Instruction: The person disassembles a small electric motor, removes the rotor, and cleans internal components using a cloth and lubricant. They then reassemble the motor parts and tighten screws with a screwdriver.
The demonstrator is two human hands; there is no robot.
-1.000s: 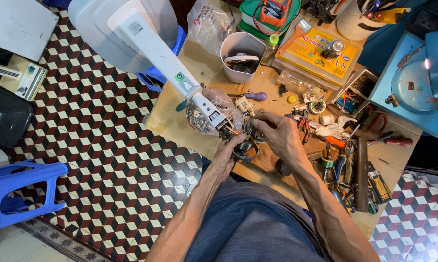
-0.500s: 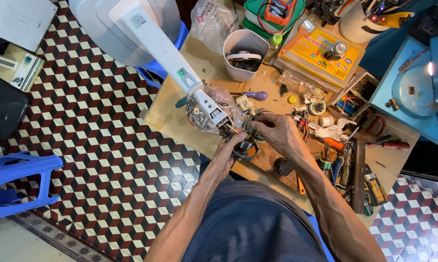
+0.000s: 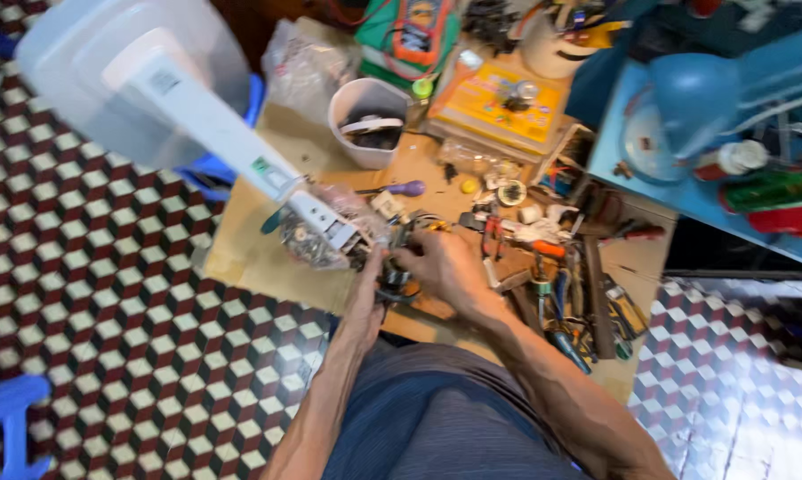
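A long white appliance arm [image 3: 207,124] slants down from the upper left to the wooden surface [image 3: 250,258], ending in an opened joint of wires and small metal parts [image 3: 348,238]. The left hand [image 3: 365,298] is closed around the underside of that joint, and the right hand [image 3: 445,267] pinches it from the other side (what the fingertips hold is too blurred to tell). Farther right lie scattered tools, among them orange-handled pliers [image 3: 543,249], with a white cup [image 3: 365,120] behind.
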